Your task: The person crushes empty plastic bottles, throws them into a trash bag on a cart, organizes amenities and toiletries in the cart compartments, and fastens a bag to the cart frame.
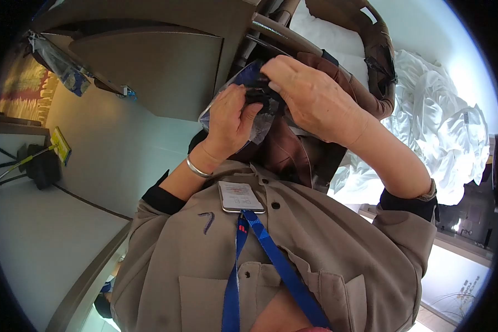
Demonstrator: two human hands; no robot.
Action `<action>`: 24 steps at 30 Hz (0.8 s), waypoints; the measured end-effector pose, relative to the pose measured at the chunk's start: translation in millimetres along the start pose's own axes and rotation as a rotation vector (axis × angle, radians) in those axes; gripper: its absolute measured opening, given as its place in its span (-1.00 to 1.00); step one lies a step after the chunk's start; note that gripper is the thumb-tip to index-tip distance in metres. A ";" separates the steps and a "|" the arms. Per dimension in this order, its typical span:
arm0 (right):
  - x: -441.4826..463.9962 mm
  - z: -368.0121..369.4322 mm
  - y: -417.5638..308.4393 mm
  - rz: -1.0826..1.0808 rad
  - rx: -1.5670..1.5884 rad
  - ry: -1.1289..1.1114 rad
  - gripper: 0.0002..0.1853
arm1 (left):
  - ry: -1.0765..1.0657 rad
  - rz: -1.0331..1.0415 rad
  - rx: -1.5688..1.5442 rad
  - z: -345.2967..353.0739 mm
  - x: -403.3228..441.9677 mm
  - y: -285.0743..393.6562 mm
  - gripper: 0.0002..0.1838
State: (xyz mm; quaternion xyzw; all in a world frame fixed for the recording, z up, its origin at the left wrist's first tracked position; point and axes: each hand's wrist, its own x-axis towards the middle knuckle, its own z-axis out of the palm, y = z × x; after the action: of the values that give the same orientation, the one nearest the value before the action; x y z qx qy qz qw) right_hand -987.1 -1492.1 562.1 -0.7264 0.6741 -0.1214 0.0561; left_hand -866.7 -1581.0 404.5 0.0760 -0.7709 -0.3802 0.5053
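Note:
In the head view, my left hand, with a silver bangle at the wrist, is closed on a clear plastic bag. Dark material shows inside or behind the crinkled film; I cannot tell which. My right hand is bent over the bag's upper right side with its fingers pinched together. What exactly sits between those fingertips is hidden. Brown fabric hangs just below the bag, close to my body.
A cart with a brown fabric bag holding white cloth stands ahead. Crumpled white linen is piled at right. A brown cabinet panel is at left, with a green-edged broom and a black dustpan farther left.

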 end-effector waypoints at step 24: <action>40.2 -32.7 -18.5 -0.168 -0.490 -0.679 -0.73 | -0.281 0.112 0.069 -17.1 26.8 10.5 -0.80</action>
State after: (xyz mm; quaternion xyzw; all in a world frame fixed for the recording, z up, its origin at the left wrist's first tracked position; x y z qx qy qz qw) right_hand -975.0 -1527.8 602.3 -0.7694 0.5648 0.2843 0.0908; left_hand -862.4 -1595.8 434.2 -0.0036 -0.8496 -0.3316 0.4101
